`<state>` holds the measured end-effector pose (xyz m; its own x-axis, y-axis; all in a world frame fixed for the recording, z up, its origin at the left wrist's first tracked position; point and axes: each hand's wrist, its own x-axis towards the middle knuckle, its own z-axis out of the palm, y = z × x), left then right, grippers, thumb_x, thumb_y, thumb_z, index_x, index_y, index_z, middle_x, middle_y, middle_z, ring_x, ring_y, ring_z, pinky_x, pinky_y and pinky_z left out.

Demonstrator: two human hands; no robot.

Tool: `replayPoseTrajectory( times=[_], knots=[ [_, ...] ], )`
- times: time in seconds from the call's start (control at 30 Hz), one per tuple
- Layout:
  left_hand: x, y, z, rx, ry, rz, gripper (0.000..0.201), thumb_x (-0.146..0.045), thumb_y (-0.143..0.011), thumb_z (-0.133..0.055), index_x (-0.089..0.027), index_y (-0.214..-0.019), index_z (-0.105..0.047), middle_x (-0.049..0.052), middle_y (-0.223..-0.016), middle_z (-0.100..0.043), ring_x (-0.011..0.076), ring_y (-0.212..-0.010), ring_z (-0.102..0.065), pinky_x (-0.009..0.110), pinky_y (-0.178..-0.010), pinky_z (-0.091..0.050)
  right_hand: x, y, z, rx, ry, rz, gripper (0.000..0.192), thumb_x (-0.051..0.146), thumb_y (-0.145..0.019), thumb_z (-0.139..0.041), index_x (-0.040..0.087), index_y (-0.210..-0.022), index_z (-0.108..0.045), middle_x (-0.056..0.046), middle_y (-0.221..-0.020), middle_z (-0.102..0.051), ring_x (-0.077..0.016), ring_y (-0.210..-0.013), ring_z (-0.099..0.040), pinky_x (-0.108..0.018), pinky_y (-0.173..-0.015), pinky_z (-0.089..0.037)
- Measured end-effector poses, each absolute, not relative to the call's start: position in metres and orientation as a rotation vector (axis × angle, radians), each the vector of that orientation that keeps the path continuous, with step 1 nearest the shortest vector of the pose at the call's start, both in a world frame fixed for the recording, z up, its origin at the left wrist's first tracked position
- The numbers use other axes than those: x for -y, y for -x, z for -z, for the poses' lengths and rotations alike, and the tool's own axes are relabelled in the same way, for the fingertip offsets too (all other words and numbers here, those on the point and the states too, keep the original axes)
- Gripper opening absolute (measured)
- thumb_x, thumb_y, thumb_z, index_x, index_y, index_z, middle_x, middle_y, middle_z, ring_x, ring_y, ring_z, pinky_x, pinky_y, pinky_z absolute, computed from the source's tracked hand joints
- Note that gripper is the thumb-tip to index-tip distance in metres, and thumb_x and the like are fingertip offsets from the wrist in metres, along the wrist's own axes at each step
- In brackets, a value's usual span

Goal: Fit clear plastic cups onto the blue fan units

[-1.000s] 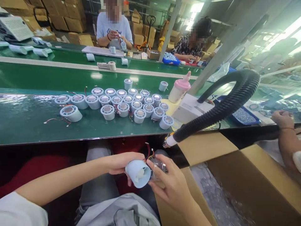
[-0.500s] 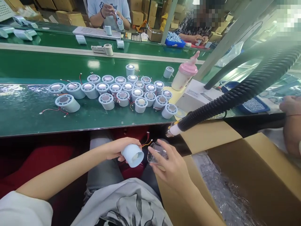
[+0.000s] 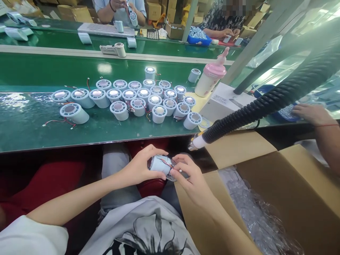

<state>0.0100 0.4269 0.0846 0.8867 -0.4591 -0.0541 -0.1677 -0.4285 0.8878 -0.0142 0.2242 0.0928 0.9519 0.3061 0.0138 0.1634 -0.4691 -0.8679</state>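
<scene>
Above my lap, my left hand grips a light-blue cylindrical housing by its end, thumb and fingers on opposite sides. The housing lies on its side, with thin red and dark wires running along it toward the right. My right hand is closed around a clear plastic cup, which meets the housing's right end; its fingertips are at the wires. How far the cup overlaps the housing is partly hidden by the fingers. Several similar light-blue housings stand grouped on the green bench ahead.
A black corrugated hose with a metal nozzle reaches in from the right. Below it, an open carton holds clear plastic pieces. A pink-topped bottle stands behind a white box. A co-worker's hand is at far right.
My hands have come together. The housing has turned from its open end facing me to lying sideways, and the clear cup now meets it. The co-worker's hand at right has moved left.
</scene>
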Motion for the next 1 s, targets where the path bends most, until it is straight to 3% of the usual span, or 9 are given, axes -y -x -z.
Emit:
replayPoseTrajectory(
  times=[0.1,0.2,0.37,0.43,0.5,0.6,0.7,0.9,1.0],
  knots=[
    [-0.429,-0.010,-0.074,0.511,-2.014,0.302,0.060,-0.046,-0.059,-0.077,-0.027,-0.112,-0.060,0.005,-0.103,-0.047,0.0215,-0.100,-0.051,0.036,-0.092,-0.043,-0.223,0.012,-0.092,0.202,1.978,-0.128,0.025,0.023,-0.080,-0.050,0.018,-0.059,-0.061,-0.008,-0.099,-0.060,-0.0185,-0.090,-0.058,-0.027,-0.070,-0.049],
    [-0.431,-0.012,-0.068,0.575,-1.999,0.323,0.063,-0.044,-0.057,-0.078,-0.027,-0.115,-0.059,0.007,-0.112,-0.045,0.0244,-0.109,-0.048,0.040,-0.098,-0.039,-0.218,0.008,-0.084,0.106,1.819,-0.180,0.024,0.019,-0.074,-0.050,0.018,-0.052,-0.060,-0.006,-0.093,-0.061,-0.0202,-0.092,-0.059,-0.029,-0.072,-0.051],
    [-0.433,-0.012,-0.066,0.649,-1.775,0.501,0.067,-0.033,-0.062,-0.077,-0.027,-0.124,-0.052,0.010,-0.123,-0.051,0.0258,-0.115,-0.049,0.042,-0.098,-0.041,-0.213,0.005,-0.069,-0.079,1.383,-0.387,0.029,0.026,-0.076,-0.053,0.016,-0.049,-0.060,-0.008,-0.099,-0.062,-0.0239,-0.093,-0.061,-0.034,-0.065,-0.057],
    [-0.431,-0.009,-0.067,0.531,-1.651,0.576,0.067,-0.030,-0.065,-0.076,-0.026,-0.126,-0.049,0.010,-0.127,-0.051,0.0249,-0.115,-0.051,0.039,-0.095,-0.044,-0.212,0.006,-0.070,-0.005,1.370,-0.400,0.025,0.031,-0.078,-0.056,0.018,-0.060,-0.067,-0.008,-0.106,-0.064,-0.0245,-0.096,-0.062,-0.036,-0.068,-0.057],
    [-0.430,-0.005,-0.067,0.368,-1.529,0.648,0.067,-0.028,-0.066,-0.075,-0.024,-0.126,-0.046,0.010,-0.128,-0.051,0.0234,-0.111,-0.054,0.038,-0.092,-0.047,-0.211,0.008,-0.072,0.212,1.552,-0.358,0.014,0.031,-0.073,-0.066,0.022,-0.083,-0.071,-0.008,-0.119,-0.060,-0.0259,-0.107,-0.058,-0.039,-0.082,-0.054],
    [-0.429,0.000,-0.069,0.227,-1.410,0.706,0.066,-0.026,-0.066,-0.075,-0.023,-0.125,-0.046,0.010,-0.125,-0.054,0.0222,-0.106,-0.057,0.037,-0.090,-0.048,-0.210,0.014,-0.075,0.519,1.886,-0.197,0.042,0.024,-0.069,-0.074,0.025,-0.109,-0.064,-0.010,-0.129,-0.055,-0.0258,-0.118,-0.052,-0.042,-0.098,-0.045],
    [-0.431,0.002,-0.075,0.241,-1.428,0.733,0.066,-0.028,-0.067,-0.074,-0.024,-0.127,-0.045,0.009,-0.124,-0.054,0.0226,-0.104,-0.058,0.036,-0.087,-0.049,-0.209,0.019,-0.075,0.594,1.954,-0.112,0.041,0.024,-0.072,-0.072,0.023,-0.111,-0.059,-0.010,-0.123,-0.059,-0.0246,-0.117,-0.053,-0.040,-0.098,-0.045],
    [-0.435,0.004,-0.091,0.408,-1.548,0.701,0.070,-0.024,-0.065,-0.076,-0.027,-0.129,-0.047,0.007,-0.133,-0.049,0.0235,-0.115,-0.052,0.033,-0.094,-0.046,-0.206,0.022,-0.077,0.461,1.759,-0.315,0.044,0.027,-0.070,-0.074,0.024,-0.110,-0.055,-0.008,-0.120,-0.059,-0.0240,-0.111,-0.057,-0.036,-0.089,-0.053],
    [-0.434,0.004,-0.089,0.358,-1.441,0.733,0.071,-0.021,-0.066,-0.075,-0.028,-0.130,-0.045,0.007,-0.133,-0.049,0.0221,-0.115,-0.053,0.034,-0.095,-0.046,-0.209,0.024,-0.074,0.380,1.594,-0.334,0.055,0.023,-0.070,-0.075,0.029,-0.115,-0.044,-0.006,-0.120,-0.058,-0.0213,-0.109,-0.058,-0.037,-0.089,-0.053]
  ],
)
